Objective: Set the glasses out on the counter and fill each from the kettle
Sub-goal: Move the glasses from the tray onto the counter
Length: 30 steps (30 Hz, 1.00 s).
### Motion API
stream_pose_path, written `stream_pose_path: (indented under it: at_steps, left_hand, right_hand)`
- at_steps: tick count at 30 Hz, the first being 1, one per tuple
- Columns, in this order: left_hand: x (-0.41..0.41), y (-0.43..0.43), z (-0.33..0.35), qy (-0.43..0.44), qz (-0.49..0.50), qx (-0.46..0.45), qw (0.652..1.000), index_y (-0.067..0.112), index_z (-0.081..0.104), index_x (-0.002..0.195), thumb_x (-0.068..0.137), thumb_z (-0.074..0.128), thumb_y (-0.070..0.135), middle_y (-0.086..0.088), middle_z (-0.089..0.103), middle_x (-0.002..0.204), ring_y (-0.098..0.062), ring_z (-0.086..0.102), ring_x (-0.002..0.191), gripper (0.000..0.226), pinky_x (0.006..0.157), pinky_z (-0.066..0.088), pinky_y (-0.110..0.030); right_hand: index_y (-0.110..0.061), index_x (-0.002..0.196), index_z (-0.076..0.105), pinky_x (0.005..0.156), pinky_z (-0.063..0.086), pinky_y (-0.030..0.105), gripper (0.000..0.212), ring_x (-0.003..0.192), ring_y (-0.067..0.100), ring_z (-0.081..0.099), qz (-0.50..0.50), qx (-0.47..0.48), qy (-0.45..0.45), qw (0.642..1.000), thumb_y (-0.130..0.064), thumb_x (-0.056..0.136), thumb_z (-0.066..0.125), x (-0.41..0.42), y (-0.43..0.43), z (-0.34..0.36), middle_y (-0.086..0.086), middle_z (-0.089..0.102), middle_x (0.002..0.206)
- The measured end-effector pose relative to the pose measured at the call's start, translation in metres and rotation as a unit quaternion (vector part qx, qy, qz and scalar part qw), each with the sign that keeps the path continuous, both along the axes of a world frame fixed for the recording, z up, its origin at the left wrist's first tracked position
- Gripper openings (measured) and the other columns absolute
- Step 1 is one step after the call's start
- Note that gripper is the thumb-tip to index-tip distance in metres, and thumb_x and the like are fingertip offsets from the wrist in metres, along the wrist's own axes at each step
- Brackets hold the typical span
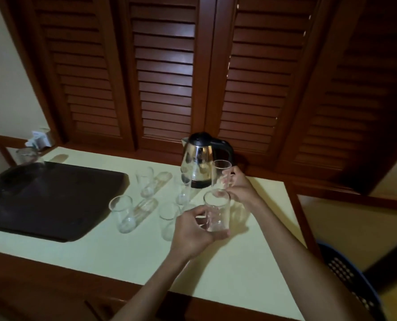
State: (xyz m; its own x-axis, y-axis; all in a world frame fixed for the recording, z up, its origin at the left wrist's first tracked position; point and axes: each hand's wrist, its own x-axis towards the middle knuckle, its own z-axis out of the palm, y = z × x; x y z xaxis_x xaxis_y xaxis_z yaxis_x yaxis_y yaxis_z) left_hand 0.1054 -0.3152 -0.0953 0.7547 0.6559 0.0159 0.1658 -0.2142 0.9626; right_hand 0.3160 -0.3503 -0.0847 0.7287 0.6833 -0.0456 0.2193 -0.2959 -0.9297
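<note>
A steel kettle [198, 158] with a black lid and handle stands at the back of the pale counter [227, 274]. My left hand [192, 232] grips a clear empty glass [217, 212] just above the counter. My right hand [241, 188] holds a second clear glass [220, 174] upright beside the kettle. Several more empty glasses stand to the left: one near the tray [123, 214], one farther back [144, 181], one in front of the kettle [183, 189] and one partly behind my left hand [168, 216].
A dark brown tray [49, 200] lies on the counter's left part. Behind it in the far left corner are another glass [26, 155] and small packets [38, 139]. Wooden louvred doors [165, 77] rise behind the counter. A blue basket [348, 279] sits low at the right.
</note>
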Motion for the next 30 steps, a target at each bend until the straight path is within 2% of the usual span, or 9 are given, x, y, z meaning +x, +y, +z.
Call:
stream_pose_path:
  at_steps: [3, 7, 10, 16, 22, 24, 25, 27, 30]
  left_hand:
    - [0.014, -0.015, -0.029, 0.019, 0.006, 0.015, 1.0, 0.024, 0.076, 0.084, 0.048, 0.1, 0.037, 0.016, 0.08, 0.089, 0.001, 0.074, 0.081, 0.046, 0.075, 0.057, -0.015]
    - [0.023, -0.028, -0.057, 0.031, 0.028, 0.027, 0.999, 0.023, 0.074, 0.082, 0.049, 0.096, 0.056, 0.008, 0.078, 0.087, -0.008, 0.074, 0.083, 0.052, 0.078, 0.062, -0.03]
    - [0.022, -0.036, -0.064, 0.031, 0.049, 0.033, 0.998, 0.018, 0.073, 0.091, 0.056, 0.094, 0.048, 0.005, 0.078, 0.09, -0.01, 0.074, 0.087, 0.05, 0.078, 0.061, -0.031]
    - [0.017, -0.035, -0.06, 0.03, 0.047, 0.027, 0.998, 0.038, 0.072, 0.095, 0.064, 0.094, 0.03, 0.033, 0.074, 0.082, 0.011, 0.071, 0.084, 0.039, 0.065, 0.051, -0.004]
    - [0.014, -0.024, -0.058, 0.07, 0.006, 0.073, 0.995, 0.032, 0.071, 0.101, 0.059, 0.088, 0.034, 0.015, 0.077, 0.088, -0.003, 0.073, 0.081, 0.045, 0.072, 0.062, -0.031]
    - [0.008, -0.015, -0.049, 0.072, -0.019, 0.104, 0.992, 0.037, 0.065, 0.115, 0.059, 0.082, 0.034, 0.017, 0.076, 0.101, 0.002, 0.072, 0.086, 0.059, 0.078, 0.063, -0.027]
    - [0.003, -0.009, -0.042, 0.062, -0.026, 0.108, 0.992, 0.036, 0.059, 0.131, 0.061, 0.082, 0.032, 0.021, 0.072, 0.111, 0.011, 0.068, 0.091, 0.074, 0.081, 0.061, -0.018]
    - [-0.009, 0.01, -0.025, 0.051, -0.023, 0.113, 0.992, 0.03, 0.051, 0.144, 0.069, 0.084, 0.014, 0.024, 0.064, 0.114, 0.022, 0.061, 0.09, 0.084, 0.079, 0.051, -0.002]
    - [-0.031, 0.051, 0.009, 0.023, 0.021, 0.133, 0.991, 0.034, 0.06, 0.134, 0.075, 0.083, -0.003, 0.019, 0.071, 0.105, 0.006, 0.069, 0.097, 0.074, 0.083, 0.057, -0.011]
  right_hand:
    - [-0.003, 0.122, 0.05, 0.09, 0.058, 0.053, 0.076, 0.1, 0.029, 0.061, -0.016, -0.045, -0.002, 0.999, 0.004, 0.059, 0.093, 0.008, -0.006, -0.026, 0.01, 0.06, 0.105]
    - [-0.005, 0.119, 0.053, 0.075, 0.047, 0.031, 0.068, 0.092, 0.023, 0.056, -0.033, -0.065, -0.028, 0.997, 0.004, 0.062, 0.089, 0.011, -0.012, -0.048, 0.01, 0.06, 0.101]
    - [-0.013, 0.117, 0.052, 0.073, 0.047, 0.031, 0.066, 0.092, 0.03, 0.062, -0.042, -0.081, -0.051, 0.995, -0.005, 0.063, 0.089, 0.012, -0.014, -0.058, 0.018, 0.067, 0.112]
    - [-0.013, 0.118, 0.049, 0.071, 0.047, 0.031, 0.066, 0.093, 0.028, 0.06, -0.05, -0.085, -0.052, 0.994, -0.002, 0.066, 0.088, 0.013, -0.012, -0.066, 0.015, 0.065, 0.113]
    - [-0.016, 0.129, 0.046, 0.086, 0.055, 0.04, 0.078, 0.11, 0.038, 0.065, -0.05, -0.104, -0.068, 0.991, -0.01, 0.065, 0.09, 0.011, -0.013, -0.07, 0.015, 0.065, 0.12]
    - [-0.022, 0.144, 0.04, 0.087, 0.052, 0.036, 0.089, 0.111, 0.031, 0.062, -0.037, -0.134, -0.07, 0.988, -0.005, 0.07, 0.087, 0.011, -0.016, -0.059, 0.01, 0.06, 0.122]
    - [-0.023, 0.147, 0.038, 0.083, 0.05, 0.031, 0.09, 0.11, 0.029, 0.062, -0.048, -0.144, -0.081, 0.985, 0.0, 0.073, 0.083, 0.012, -0.018, -0.051, 0.009, 0.06, 0.122]
    - [-0.023, 0.145, 0.044, 0.08, 0.047, 0.029, 0.078, 0.114, 0.03, 0.064, -0.099, -0.132, -0.142, 0.976, 0.005, 0.078, 0.072, 0.012, -0.019, -0.03, 0.011, 0.065, 0.122]
    - [-0.021, 0.133, 0.061, 0.097, 0.046, 0.034, 0.058, 0.125, 0.032, 0.057, -0.134, -0.091, -0.256, 0.953, 0.006, 0.082, 0.067, -0.012, -0.002, 0.009, 0.012, 0.063, 0.129]
